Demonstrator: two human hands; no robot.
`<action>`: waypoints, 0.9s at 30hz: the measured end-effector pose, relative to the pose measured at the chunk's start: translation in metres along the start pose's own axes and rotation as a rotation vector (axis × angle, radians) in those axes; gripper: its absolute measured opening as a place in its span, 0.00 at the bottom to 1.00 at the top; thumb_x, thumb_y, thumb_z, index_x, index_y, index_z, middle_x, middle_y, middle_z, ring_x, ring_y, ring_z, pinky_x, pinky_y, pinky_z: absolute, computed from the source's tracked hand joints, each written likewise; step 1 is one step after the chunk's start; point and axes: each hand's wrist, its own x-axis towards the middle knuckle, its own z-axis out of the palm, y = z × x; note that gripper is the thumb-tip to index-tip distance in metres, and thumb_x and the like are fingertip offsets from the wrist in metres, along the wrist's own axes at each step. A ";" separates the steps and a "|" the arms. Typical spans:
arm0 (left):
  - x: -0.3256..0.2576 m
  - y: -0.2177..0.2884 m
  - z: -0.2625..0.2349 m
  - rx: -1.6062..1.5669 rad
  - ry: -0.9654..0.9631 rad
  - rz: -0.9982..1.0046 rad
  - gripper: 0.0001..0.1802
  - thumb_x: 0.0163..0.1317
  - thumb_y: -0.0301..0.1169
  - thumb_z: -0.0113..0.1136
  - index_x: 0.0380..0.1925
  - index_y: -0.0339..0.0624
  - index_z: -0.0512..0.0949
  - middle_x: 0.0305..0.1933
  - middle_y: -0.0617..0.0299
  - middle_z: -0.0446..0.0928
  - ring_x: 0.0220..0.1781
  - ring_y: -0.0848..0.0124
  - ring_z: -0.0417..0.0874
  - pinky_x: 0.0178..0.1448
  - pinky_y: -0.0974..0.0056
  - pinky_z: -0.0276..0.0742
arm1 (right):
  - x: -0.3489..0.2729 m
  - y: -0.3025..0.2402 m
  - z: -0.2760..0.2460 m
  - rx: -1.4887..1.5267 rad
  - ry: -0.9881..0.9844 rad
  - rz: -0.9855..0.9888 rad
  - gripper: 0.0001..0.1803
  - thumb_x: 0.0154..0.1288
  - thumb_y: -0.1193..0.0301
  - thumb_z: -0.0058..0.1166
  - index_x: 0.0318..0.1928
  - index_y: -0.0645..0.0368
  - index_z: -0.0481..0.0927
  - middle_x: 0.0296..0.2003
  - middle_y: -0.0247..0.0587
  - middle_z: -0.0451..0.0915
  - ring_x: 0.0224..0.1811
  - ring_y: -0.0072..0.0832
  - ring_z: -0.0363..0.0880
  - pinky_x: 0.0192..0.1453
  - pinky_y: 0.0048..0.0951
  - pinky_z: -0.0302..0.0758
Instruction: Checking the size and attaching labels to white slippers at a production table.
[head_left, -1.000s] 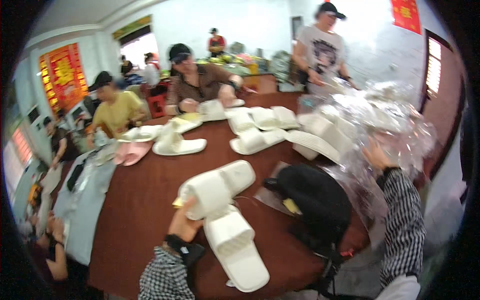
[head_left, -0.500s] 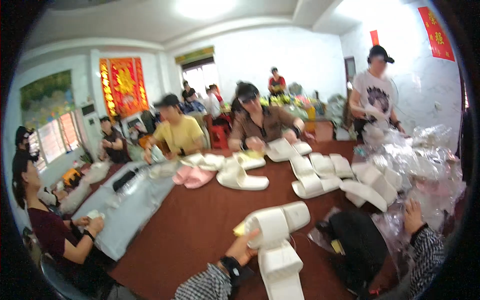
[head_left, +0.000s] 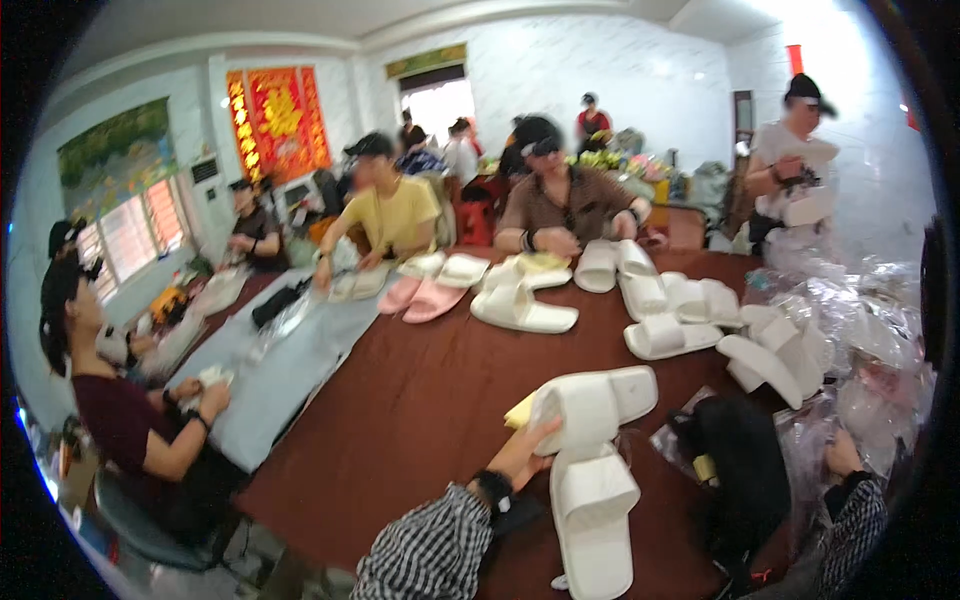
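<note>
Two white slippers sit right in front of the person on the big brown tabletop [head_left: 420, 400], which runs away toward co-workers and more slippers at the far side. Largest nearby is the black bag [head_left: 735, 470], just right of the pair. Upper slipper [head_left: 590, 405] lies with its long axis left to right; lower slipper [head_left: 592, 520] points toward the person, toe touching the upper one. Left hand [head_left: 525, 450] is closest, fingers closed around the upper slipper's left end, a yellow scrap [head_left: 520, 412] beside it. Right hand [head_left: 842, 455] rests well off right in clear plastic bags [head_left: 880, 340]; whether it grips anything, I cannot tell.
</note>
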 end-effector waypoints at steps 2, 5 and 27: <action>0.001 0.004 0.006 0.012 -0.010 0.000 0.31 0.66 0.41 0.58 0.65 0.44 0.62 0.61 0.62 0.71 0.60 0.70 0.75 0.60 0.61 0.77 | 0.015 0.036 0.019 0.244 0.032 0.078 0.23 0.56 0.75 0.44 0.53 0.70 0.71 0.47 0.65 0.76 0.51 0.59 0.73 0.57 0.49 0.68; 0.004 0.004 0.009 -0.009 -0.069 -0.016 0.31 0.66 0.42 0.57 0.65 0.43 0.61 0.61 0.62 0.71 0.60 0.70 0.75 0.61 0.61 0.77 | 0.015 0.126 0.015 -0.125 0.061 0.007 0.26 0.57 0.75 0.45 0.57 0.73 0.67 0.48 0.70 0.74 0.52 0.62 0.71 0.61 0.48 0.67; -0.007 0.002 0.008 0.067 -0.055 0.009 0.32 0.66 0.45 0.57 0.65 0.44 0.61 0.61 0.61 0.72 0.59 0.71 0.76 0.60 0.63 0.77 | 0.003 -0.033 -0.036 -0.040 -0.009 0.025 0.27 0.67 0.77 0.39 0.67 0.69 0.60 0.71 0.58 0.52 0.74 0.47 0.48 0.76 0.39 0.50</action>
